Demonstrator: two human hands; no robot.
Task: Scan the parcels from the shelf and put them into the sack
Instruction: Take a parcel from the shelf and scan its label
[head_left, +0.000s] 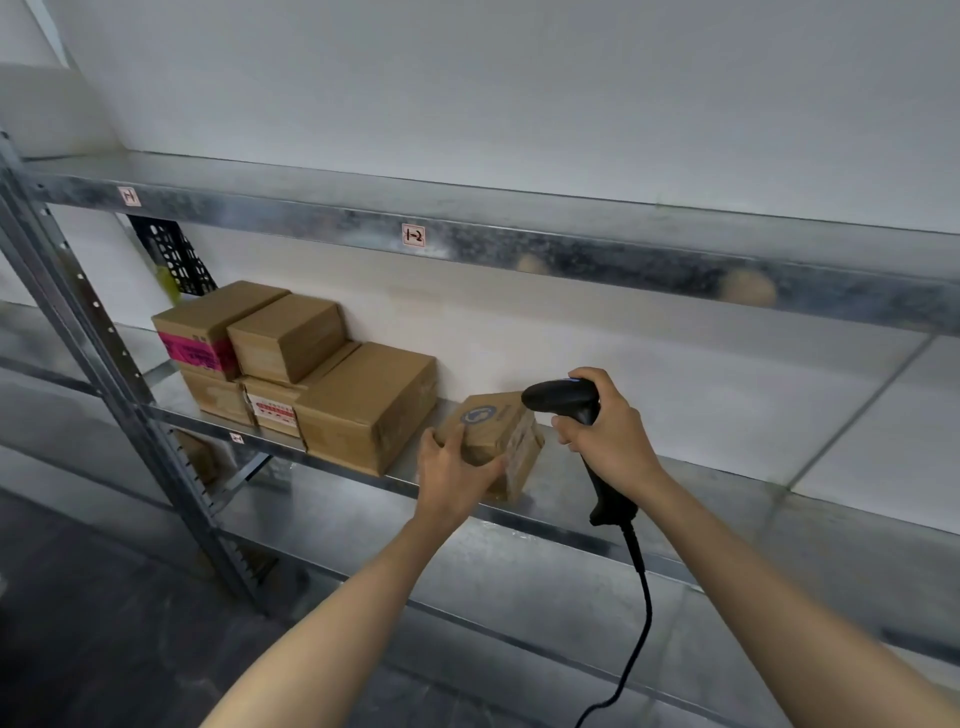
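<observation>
I see the stack of boxes (311, 374) on the middle shelf (717, 493). Just right of the stack is the small parcel (493, 421); farther right, the scanner (566, 397).

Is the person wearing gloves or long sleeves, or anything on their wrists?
No gloves: the left hand and the right hand are both bare. No sleeves show either. The left forearm and the right forearm are uncovered right to the picture's bottom edge. I can make out no watch, bracelet or ring.
</observation>
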